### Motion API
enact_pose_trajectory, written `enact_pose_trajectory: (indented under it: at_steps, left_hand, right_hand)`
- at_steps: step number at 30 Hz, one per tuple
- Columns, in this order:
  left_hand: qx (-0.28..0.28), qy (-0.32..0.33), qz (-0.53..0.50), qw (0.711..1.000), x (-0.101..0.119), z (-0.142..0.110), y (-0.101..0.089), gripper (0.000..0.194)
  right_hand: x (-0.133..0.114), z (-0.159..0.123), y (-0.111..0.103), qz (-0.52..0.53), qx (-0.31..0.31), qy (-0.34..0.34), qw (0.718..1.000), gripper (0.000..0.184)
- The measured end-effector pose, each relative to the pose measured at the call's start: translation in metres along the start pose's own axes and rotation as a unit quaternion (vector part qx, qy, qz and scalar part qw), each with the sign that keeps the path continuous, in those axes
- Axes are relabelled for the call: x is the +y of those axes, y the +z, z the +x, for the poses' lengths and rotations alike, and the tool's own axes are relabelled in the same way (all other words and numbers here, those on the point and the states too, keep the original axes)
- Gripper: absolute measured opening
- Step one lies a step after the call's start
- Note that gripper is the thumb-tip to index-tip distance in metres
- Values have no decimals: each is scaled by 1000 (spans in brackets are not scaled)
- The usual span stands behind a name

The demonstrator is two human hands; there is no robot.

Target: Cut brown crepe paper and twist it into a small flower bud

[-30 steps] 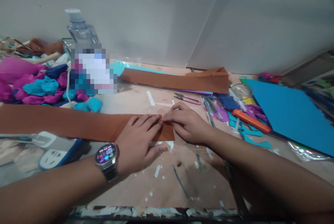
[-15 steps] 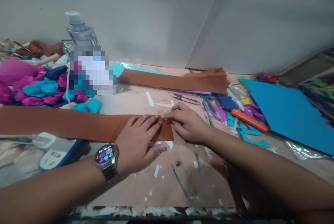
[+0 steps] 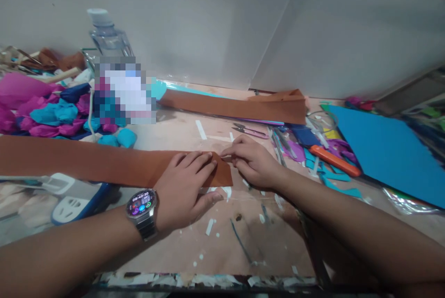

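Note:
My left hand [image 3: 189, 187], with a watch [image 3: 142, 205] on its wrist, lies flat with outstretched fingers on a long brown strip [image 3: 86, 161] of paper or cloth. It presses near the strip's right end. At that end my right hand [image 3: 252, 161] has its index fingertip at the far corner, where a small turned-over bit seems to show. The thumb stands a little apart from the index finger, and the other fingers are curled. Between those two fingertips I see nothing held.
More brown strips [image 3: 236, 107] lie at the back. Thread snips [image 3: 252, 131], tweezers [image 3: 285, 142], an orange cutter [image 3: 335, 161] and a blue sheet [image 3: 389, 149] are on the right. Left are crumpled pink and blue pieces [image 3: 55, 115], a bottle [image 3: 109, 38] and a power strip [image 3: 74, 203].
My right hand has drawn slightly right, away from the strip's corner, and its thumb and index finger have parted a little. My left hand stays pressed on the strip.

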State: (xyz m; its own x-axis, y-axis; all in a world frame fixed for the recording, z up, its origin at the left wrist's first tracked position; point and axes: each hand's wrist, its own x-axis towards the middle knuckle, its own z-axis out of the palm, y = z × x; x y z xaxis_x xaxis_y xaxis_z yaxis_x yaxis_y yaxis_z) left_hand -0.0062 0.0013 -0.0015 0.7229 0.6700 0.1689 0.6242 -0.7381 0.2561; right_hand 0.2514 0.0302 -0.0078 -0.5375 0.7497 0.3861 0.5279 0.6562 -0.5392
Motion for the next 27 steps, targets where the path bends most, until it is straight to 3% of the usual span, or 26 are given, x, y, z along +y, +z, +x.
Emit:
enact_pose_trajectory:
  at_steps: [8, 21, 27]
  left_hand:
    - [-9, 1, 7, 1000, -1, -1, 0, 69]
    - [-6, 3, 3, 1000, -1, -1, 0, 68]
    - [-4, 6, 5, 1000, -2, -2, 0, 69]
  right_hand:
    - [4, 2, 0, -17, -39, -33, 999, 50]
    - [3, 2, -1, -4, -48, -23, 999, 35]
    - [4, 1, 0, -7, -45, -27, 999, 37]
